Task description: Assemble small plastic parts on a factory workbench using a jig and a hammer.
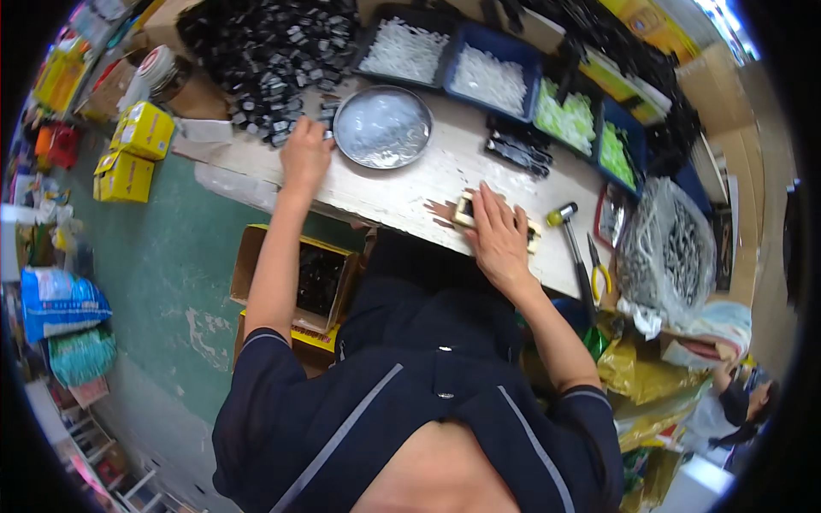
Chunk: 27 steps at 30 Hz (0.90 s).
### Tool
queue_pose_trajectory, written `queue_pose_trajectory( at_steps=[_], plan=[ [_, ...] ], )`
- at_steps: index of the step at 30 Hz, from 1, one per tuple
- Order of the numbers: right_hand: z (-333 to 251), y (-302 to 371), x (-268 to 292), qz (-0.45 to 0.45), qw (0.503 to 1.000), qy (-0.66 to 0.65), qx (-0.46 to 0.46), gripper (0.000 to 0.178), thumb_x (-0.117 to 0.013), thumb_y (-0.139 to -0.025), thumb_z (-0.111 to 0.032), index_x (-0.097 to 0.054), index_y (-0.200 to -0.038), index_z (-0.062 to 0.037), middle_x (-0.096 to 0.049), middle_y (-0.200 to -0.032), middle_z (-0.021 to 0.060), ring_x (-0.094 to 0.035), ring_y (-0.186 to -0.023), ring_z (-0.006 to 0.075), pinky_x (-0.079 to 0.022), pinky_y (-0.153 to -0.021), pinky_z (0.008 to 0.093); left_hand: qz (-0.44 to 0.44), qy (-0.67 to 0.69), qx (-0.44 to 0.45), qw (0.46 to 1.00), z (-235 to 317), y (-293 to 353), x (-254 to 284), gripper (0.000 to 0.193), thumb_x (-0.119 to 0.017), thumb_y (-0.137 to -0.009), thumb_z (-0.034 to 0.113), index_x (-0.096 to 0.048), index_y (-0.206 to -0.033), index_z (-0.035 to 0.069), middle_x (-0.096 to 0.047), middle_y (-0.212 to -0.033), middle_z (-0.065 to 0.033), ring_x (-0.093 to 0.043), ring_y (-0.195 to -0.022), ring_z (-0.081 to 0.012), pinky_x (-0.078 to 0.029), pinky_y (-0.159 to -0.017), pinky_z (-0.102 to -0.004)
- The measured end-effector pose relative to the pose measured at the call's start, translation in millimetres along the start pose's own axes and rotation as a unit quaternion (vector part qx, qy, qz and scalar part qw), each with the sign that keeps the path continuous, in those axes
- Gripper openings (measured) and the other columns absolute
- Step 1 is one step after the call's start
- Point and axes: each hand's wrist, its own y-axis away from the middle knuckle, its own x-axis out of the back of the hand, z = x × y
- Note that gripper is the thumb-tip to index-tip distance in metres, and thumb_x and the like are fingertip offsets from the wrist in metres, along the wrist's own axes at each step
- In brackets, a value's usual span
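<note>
My left hand (305, 161) reaches over the workbench to the near edge of a heap of small black parts (274, 56). Its fingers are bent together at the parts; whatever is between them is too small to make out. Just right of it stands a round metal dish (383, 126) with a shiny, clear film-like content. My right hand (500, 239) grips a small cream-coloured block (464, 210) from above at the bench's front edge, covering most of it. Right of that hand lie a hammer (563, 214) with a yellow-ended head and yellow-handled pliers (604, 278).
Trays of white pieces (404, 50) and green pieces (564, 117) line the bench's back. A plastic bag of grey parts (667, 239) stands right. Yellow boxes (124, 175) and a jar (175, 81) sit left. Below is an open carton (318, 278). Another person (744, 406) is far right.
</note>
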Motion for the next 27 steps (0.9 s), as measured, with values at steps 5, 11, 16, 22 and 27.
queue_pose_trajectory(
  at_steps=[5, 11, 16, 22, 27],
  plan=[
    [1.7, 1.0, 4.5, -0.015, 0.999, -0.032, -0.008, 0.058, -0.055, -0.081, -0.026, -0.034, -0.130, -0.0044, -0.025, -0.141, 0.0087, -0.030, -0.126, 0.0230, -0.023, -0.101, 0.0498, -0.065, -0.069, -0.043, 0.995, 12.9, 7.3, 1.3, 0.015, -0.063, -0.072, 0.010, -0.057, -0.084, 0.004, -0.050, -0.089, -0.0101, -0.054, -0.084, -0.0301, -0.046, -0.065, -0.0413],
    [18.0, 2.6, 3.2, 0.167, 0.934, -0.315, -0.031, 0.032, -0.053, -0.084, -0.015, -0.051, -0.112, -0.0004, -0.053, -0.116, 0.0123, -0.048, -0.104, 0.0272, -0.034, -0.090, 0.0368, -0.042, -0.072, -0.124, 0.989, 4.6, 22.7, 2.4, 0.018, -0.059, -0.077, 0.013, -0.058, -0.092, 0.004, -0.051, -0.088, -0.0107, -0.051, -0.085, -0.0286, -0.046, -0.067, -0.0397],
    [22.8, 6.7, 4.2, 0.190, 0.837, -0.501, -0.111, 0.025, -0.050, -0.087, -0.014, -0.055, -0.108, -0.0015, -0.056, -0.107, 0.0114, -0.051, -0.097, 0.0227, -0.041, -0.083, 0.0294, -0.030, 0.229, 0.103, 0.968, -14.9, 15.9, 1.5, 0.021, -0.051, -0.088, 0.019, -0.061, -0.098, 0.003, -0.056, -0.076, -0.0081, -0.054, -0.066, -0.0205, -0.045, -0.058, -0.0308],
    [24.7, 5.8, 2.9, 0.201, 0.821, -0.520, -0.120, 0.022, -0.050, -0.088, -0.015, -0.057, -0.104, -0.0023, -0.058, -0.099, 0.0099, -0.053, -0.093, 0.0207, -0.042, -0.080, 0.0282, -0.202, 0.688, 0.214, 0.663, 47.3, 23.5, 29.9, 0.031, -0.054, -0.086, 0.015, -0.054, -0.110, -0.005, -0.060, -0.087, -0.0105, -0.055, -0.070, -0.0140, -0.048, -0.059, -0.0251],
    [25.9, 7.5, 1.4, 0.212, 0.812, -0.528, -0.128, 0.020, -0.050, -0.087, -0.014, -0.058, -0.101, -0.0015, -0.058, -0.097, 0.0097, -0.053, -0.091, 0.0209, -0.042, -0.079, 0.0283, -0.379, 0.673, 0.231, 0.592, 123.6, 24.3, 14.5, 0.025, -0.056, -0.086, 0.014, -0.057, -0.103, -0.004, -0.062, -0.082, -0.0114, -0.056, -0.062, -0.0122, -0.047, -0.054, -0.0229]
  ],
)
